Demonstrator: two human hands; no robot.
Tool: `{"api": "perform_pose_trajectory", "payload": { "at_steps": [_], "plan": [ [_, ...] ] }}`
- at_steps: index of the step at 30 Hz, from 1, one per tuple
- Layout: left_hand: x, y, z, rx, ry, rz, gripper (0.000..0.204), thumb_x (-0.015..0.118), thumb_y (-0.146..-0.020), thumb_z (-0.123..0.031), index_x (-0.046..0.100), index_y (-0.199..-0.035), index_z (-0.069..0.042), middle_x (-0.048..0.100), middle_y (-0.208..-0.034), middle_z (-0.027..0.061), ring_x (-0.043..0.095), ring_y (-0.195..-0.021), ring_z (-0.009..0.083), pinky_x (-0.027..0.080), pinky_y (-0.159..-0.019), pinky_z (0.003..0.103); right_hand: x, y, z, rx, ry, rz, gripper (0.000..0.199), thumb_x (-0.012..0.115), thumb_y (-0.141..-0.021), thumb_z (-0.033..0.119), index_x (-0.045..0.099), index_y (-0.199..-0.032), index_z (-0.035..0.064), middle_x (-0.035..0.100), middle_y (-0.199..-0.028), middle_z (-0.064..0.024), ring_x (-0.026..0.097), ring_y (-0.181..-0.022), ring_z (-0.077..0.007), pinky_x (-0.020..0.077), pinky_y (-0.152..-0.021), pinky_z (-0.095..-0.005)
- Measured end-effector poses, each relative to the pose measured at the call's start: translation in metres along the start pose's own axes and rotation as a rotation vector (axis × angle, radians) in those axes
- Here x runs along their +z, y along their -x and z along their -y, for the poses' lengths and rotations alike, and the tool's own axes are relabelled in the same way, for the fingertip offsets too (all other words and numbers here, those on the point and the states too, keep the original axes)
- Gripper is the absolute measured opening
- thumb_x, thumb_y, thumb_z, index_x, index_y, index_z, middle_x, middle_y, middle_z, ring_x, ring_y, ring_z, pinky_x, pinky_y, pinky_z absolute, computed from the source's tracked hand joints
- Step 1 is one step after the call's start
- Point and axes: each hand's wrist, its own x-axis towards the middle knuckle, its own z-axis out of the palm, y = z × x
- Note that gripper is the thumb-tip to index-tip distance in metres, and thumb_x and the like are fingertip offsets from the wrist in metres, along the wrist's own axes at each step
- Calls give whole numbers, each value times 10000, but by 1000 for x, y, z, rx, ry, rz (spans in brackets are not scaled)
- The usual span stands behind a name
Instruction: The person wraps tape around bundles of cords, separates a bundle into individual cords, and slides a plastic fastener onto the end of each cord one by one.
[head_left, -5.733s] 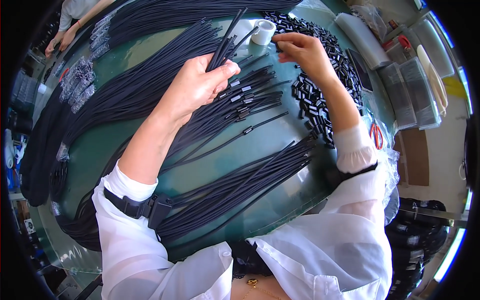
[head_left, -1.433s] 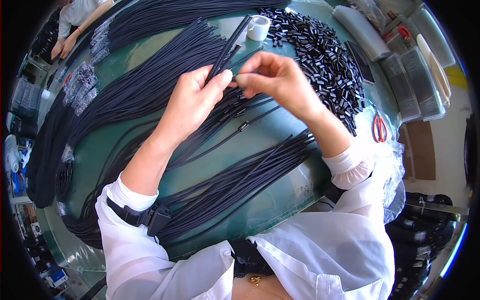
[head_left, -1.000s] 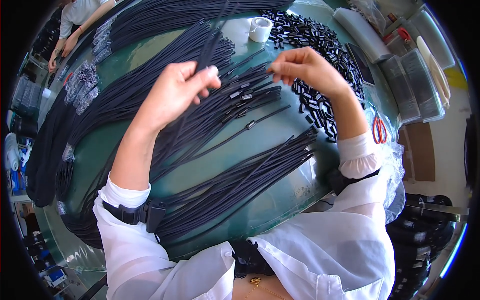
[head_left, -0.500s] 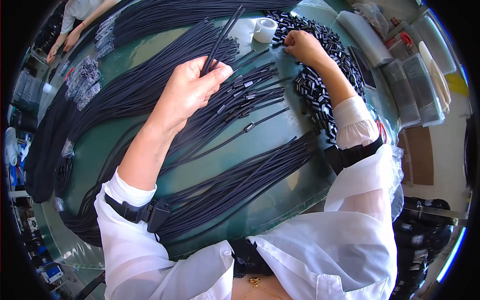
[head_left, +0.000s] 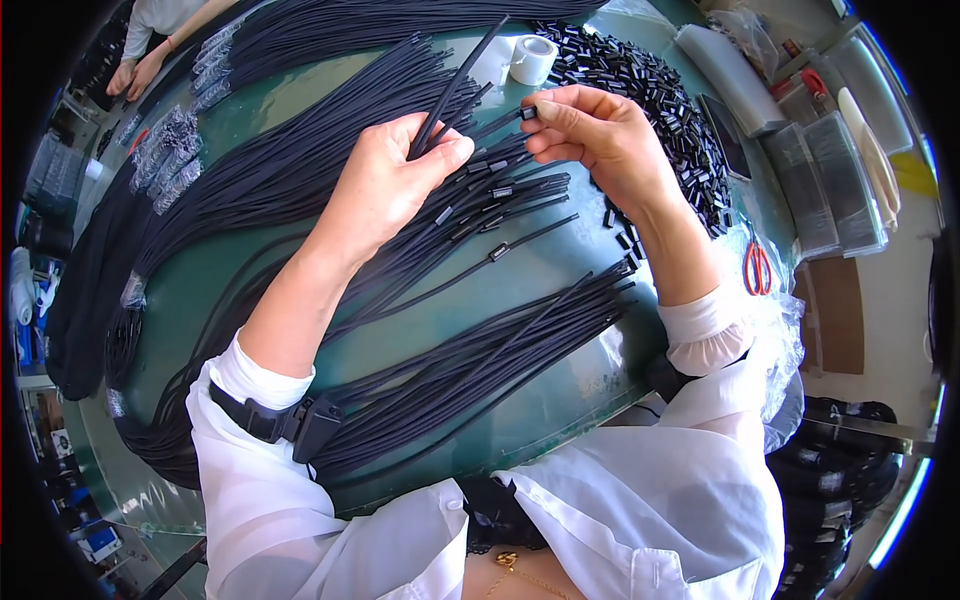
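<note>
My left hand [head_left: 395, 175] grips a small bunch of black cords [head_left: 462, 80] that point up and to the right. My right hand [head_left: 595, 135] pinches a small black clip [head_left: 527, 113] at the tip of one cord, just right of the bunch. Under both hands lie cords fitted with clips [head_left: 490, 215] on the green table [head_left: 545, 275]. A heap of loose black clips [head_left: 665, 100] lies right of my right hand. Another bundle of black cords [head_left: 480, 360] lies nearer my body.
A roll of white tape [head_left: 532, 58] stands at the far edge. Red-handled scissors [head_left: 757, 267] and clear plastic boxes [head_left: 825, 170] are at the right. Long black cord bundles [head_left: 230, 170] cover the left side. Another person's hands [head_left: 140, 65] rest at the far left.
My right hand came back from the clip heap near the tape roll with a clip, and now holds it at a cord tip beside my left hand.
</note>
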Motion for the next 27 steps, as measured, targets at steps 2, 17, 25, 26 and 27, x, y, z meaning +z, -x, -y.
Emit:
{"api": "perform_pose_trajectory", "payload": {
  "at_steps": [2,17,25,26,27],
  "plan": [
    [1,0,4,51,-43,-14,158,628,-852,-160,561,-773,-40,487,-667,-72,400,-634,6,356,-575,181,1,1,-3,0,4,-20,215,607,-865,142,611,-1004,-23,656,-841,-109,654,-712,-143,547,-676,-243],
    [7,1,6,209,-157,38,186,617,-856,-154,543,-783,-1,485,-650,-43,406,-637,18,377,-569,198,4,10,-3,-43,125,148,192,589,-876,119,606,-1004,-23,651,-816,-90,636,-688,-124,536,-668,-240],
    [8,7,-1,-73,68,197,220,547,-911,-271,537,-843,-63,420,-592,-57,330,-492,2,253,-414,183,32,25,-2,-160,237,155,195,537,-909,122,595,-1010,-35,648,-790,-74,619,-675,-109,513,-659,-226],
    [5,6,0,-78,92,222,231,542,-913,-278,543,-850,-56,424,-590,-54,333,-489,6,258,-412,181,33,26,-2,-173,208,155,199,533,-912,126,594,-1010,-36,647,-786,-71,617,-674,-108,511,-657,-223],
    [2,5,1,-83,116,246,243,537,-915,-284,548,-857,-49,428,-588,-51,337,-486,9,262,-410,179,32,25,-1,-173,206,157,199,533,-912,126,594,-1010,-36,647,-786,-71,617,-674,-108,511,-657,-223]
  ]
}}
